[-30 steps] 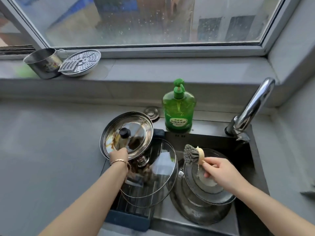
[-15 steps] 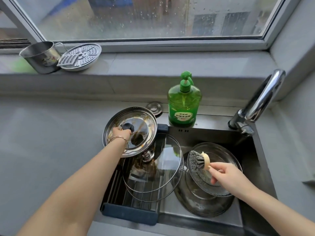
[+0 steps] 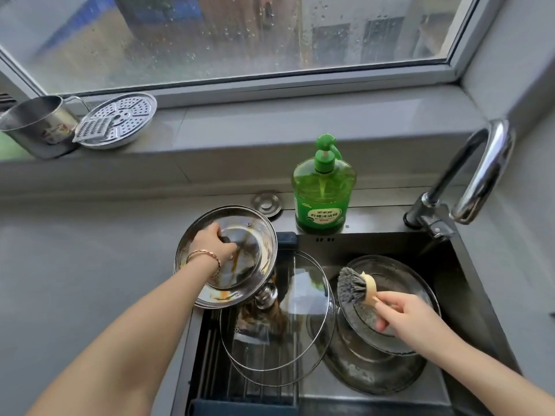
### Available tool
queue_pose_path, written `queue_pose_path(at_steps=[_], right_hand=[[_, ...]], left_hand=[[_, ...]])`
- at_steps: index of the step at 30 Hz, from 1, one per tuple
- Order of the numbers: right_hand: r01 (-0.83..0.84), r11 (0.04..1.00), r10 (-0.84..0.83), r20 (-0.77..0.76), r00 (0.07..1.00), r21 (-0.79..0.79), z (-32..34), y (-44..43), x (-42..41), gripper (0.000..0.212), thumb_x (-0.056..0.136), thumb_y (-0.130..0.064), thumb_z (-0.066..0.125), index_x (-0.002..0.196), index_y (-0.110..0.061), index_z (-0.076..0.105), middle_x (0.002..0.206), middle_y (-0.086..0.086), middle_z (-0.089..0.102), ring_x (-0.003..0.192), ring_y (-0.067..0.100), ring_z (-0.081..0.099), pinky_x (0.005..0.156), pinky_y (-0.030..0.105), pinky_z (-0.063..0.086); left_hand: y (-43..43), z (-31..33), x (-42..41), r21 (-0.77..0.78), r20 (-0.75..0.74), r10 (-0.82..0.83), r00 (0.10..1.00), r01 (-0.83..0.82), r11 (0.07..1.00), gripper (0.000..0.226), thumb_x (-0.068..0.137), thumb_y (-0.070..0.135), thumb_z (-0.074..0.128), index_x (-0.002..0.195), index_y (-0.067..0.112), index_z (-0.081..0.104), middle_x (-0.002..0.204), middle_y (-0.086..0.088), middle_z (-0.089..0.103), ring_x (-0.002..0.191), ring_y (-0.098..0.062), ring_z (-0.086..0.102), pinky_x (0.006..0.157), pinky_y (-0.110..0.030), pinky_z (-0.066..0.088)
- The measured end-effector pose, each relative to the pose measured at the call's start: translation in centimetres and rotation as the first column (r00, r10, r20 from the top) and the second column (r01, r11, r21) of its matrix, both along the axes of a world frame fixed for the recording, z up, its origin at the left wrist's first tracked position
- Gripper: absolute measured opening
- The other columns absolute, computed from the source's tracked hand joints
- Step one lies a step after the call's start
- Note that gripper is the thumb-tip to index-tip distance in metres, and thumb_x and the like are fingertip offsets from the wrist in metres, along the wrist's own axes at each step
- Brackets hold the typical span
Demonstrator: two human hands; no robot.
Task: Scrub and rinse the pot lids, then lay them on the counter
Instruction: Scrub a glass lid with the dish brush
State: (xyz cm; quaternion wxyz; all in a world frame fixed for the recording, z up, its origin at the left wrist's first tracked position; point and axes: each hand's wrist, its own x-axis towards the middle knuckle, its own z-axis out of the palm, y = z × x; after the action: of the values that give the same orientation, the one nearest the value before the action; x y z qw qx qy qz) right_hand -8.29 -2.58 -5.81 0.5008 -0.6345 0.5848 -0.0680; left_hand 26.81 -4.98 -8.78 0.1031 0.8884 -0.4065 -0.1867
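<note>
head view: left hand [image 3: 211,243] clenched round the dark knob [image 3: 228,239] of the steel-rimmed lid [image 3: 255,259], wrist has a thin bracelet [image 3: 204,255]. this lid is glass with brown greasy streaks and sits partly over the counter [image 3: 75,265] edge and partly over the back corner of the sink rack [image 3: 216,355]. can't tell if it's lifted or resting. just right of and nearer than that hand, a bigger clear glass lid [image 3: 294,304] lies on the rack, its metal knob [image 3: 265,295] touching or just under the held lid's rim.

right hand [image 3: 405,313] grasps the pale handle of the dish brush [image 3: 354,288], dark bristles pointing left, away from the palm. directly under this hand a third lid [image 3: 390,274] sits in the sink [image 3: 390,238], stacked on a larger round steel piece [image 3: 360,367].

beyond the hands and between them is a green soap bottle [image 3: 322,193]. beyond the right hand is a chrome faucet [image 3: 480,172]. far beyond the left hand, on the sill, are a metal cup [image 3: 36,127] and a perforated steamer plate [image 3: 120,118].
</note>
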Motion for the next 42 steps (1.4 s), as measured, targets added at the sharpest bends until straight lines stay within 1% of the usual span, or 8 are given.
queue_pose_path(at_steps=[8,15,20,23,28,31,36,42], right_hand=[[0.200,0.979,-0.197,0.085,0.977,-0.030,2.7,0.7,-0.5,0.037,0.088,-0.023,0.061,0.055,-0.008,0.066,0.042,-0.004,0.057,0.045,0.007,0.045,0.055,0.027,0.035],[0.309,0.932,-0.353,0.281,0.893,0.189,5.2,0.7,-1.7,0.057,0.059,-0.053,0.070,0.084,-0.002,0.066,0.076,0.005,0.072,0.048,0.008,0.047,0.046,0.019,0.036],[0.332,0.863,-0.482,0.426,0.766,0.381,4.9,2.2,-3.6,0.031,0.073,-0.031,0.070,0.085,-0.003,0.065,0.077,0.003,0.072,0.053,0.004,0.052,0.050,0.015,0.042],[0.343,0.858,-0.505,0.503,0.701,0.383,4.9,2.3,-5.8,0.010,0.085,-0.016,0.063,0.078,-0.008,0.060,0.067,0.003,0.071,0.048,0.002,0.051,0.050,0.013,0.041],[0.279,0.928,-0.369,0.494,0.787,0.249,5.5,1.4,-9.2,0.031,0.086,-0.008,0.063,0.064,-0.014,0.041,0.071,0.015,0.069,0.045,0.001,0.058,0.042,0.010,0.038],[0.163,0.966,-0.245,0.511,0.824,0.200,6.1,0.5,-10.3,0.039,0.083,-0.006,0.065,0.063,-0.016,0.032,0.067,0.018,0.068,0.052,0.010,0.064,0.042,0.011,0.038],[-0.015,0.986,-0.092,0.612,0.785,0.167,7.1,-1.4,-10.4,0.036,0.075,-0.003,0.066,0.068,-0.015,0.033,0.069,0.022,0.058,0.050,0.014,0.065,0.042,0.013,0.039],[-0.046,0.999,0.026,0.499,0.866,0.029,7.4,-2.8,-9.9,0.034,0.081,-0.005,0.065,0.064,-0.012,0.037,0.057,0.001,0.062,0.058,0.007,0.066,0.050,0.010,0.045]], left_hand=[[3.0,7.1,-3.8,-0.281,0.048,-0.067,0.997,0.078,0.956,0.020,0.072,0.017,0.062,0.076,0.011,0.044,0.073,-0.008,0.050,0.068,-0.027,0.043,0.052,-0.030,0.028],[6.8,10.8,-14.0,-0.256,-0.147,-0.293,0.945,0.249,0.934,0.019,0.069,0.018,0.066,0.079,0.013,0.050,0.062,0.004,0.048,0.062,-0.019,0.043,0.055,-0.025,0.038],[8.3,8.8,-20.7,-0.215,-0.335,-0.321,0.886,0.260,0.941,0.021,0.065,0.023,0.064,0.076,0.015,0.048,0.062,0.003,0.051,0.058,-0.018,0.045,0.057,-0.028,0.043],[9.1,7.6,-23.2,-0.162,-0.394,-0.335,0.856,0.294,0.942,0.024,0.069,0.021,0.066,0.082,0.014,0.047,0.069,0.002,0.051,0.063,-0.017,0.045,0.060,-0.028,0.041],[9.1,7.8,-23.3,-0.118,-0.191,-0.571,0.798,0.559,0.821,0.063,0.077,0.049,0.066,0.128,0.022,0.040,0.123,0.002,0.041,0.114,-0.012,0.040,0.097,-0.023,0.036],[7.3,9.1,-22.4,-0.276,-0.233,-0.513,0.826,0.450,0.849,0.077,0.081,0.051,0.060,0.142,0.016,0.028,0.142,0.000,0.032,0.132,-0.014,0.030,0.111,-0.032,0.027],[4.6,10.7,-22.0,-0.143,-0.735,-0.346,0.584,0.365,0.920,0.051,0.078,0.049,0.052,0.101,0.004,0.061,0.088,-0.007,0.073,0.072,-0.018,0.069,0.065,-0.025,0.055],[6.2,10.6,-22.7,-0.117,-0.800,-0.292,0.524,0.341,0.933,0.048,0.094,0.037,0.039,0.059,0.005,0.050,0.060,-0.009,0.070,0.045,-0.015,0.064,0.035,-0.016,0.038]])
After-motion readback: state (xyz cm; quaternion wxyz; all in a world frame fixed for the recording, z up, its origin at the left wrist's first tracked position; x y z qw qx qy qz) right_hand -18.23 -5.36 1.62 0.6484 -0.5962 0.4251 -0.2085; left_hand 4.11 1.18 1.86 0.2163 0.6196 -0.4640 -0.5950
